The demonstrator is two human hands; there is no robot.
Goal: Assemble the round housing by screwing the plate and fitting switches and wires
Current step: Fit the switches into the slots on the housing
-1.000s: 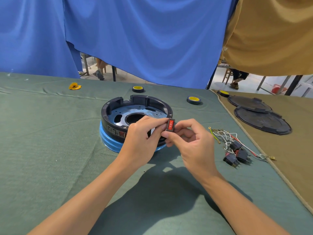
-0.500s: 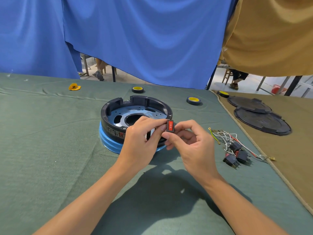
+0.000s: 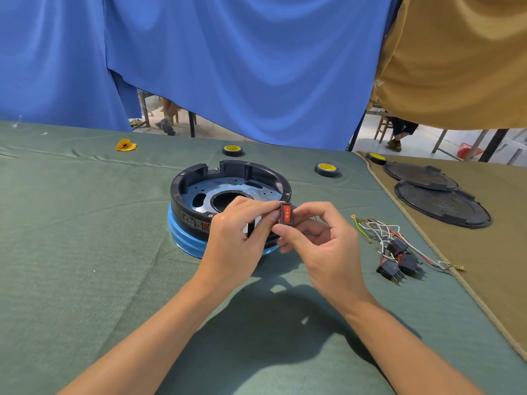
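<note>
Red-faced rocker switch [image 3: 286, 213] is pinched between both hands just above the near rim of the round black housing [image 3: 178, 201], which stands on the green-clothed desk [image 3: 71, 252]. Curled fingers of the left hand [image 3: 236, 240] nip its left edge; thumb and forefinger of the right hand [image 3: 325, 246] grip its right side. Metal plate [image 3: 208, 186] lies inside the housing. Spare switches [image 3: 407, 262] and wires [image 3: 379, 229] lie to the right

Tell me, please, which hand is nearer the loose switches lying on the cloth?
Right. The right hand lies left of the loose switches, apart; the left hand is farther left, overlapping the round housing.
</note>
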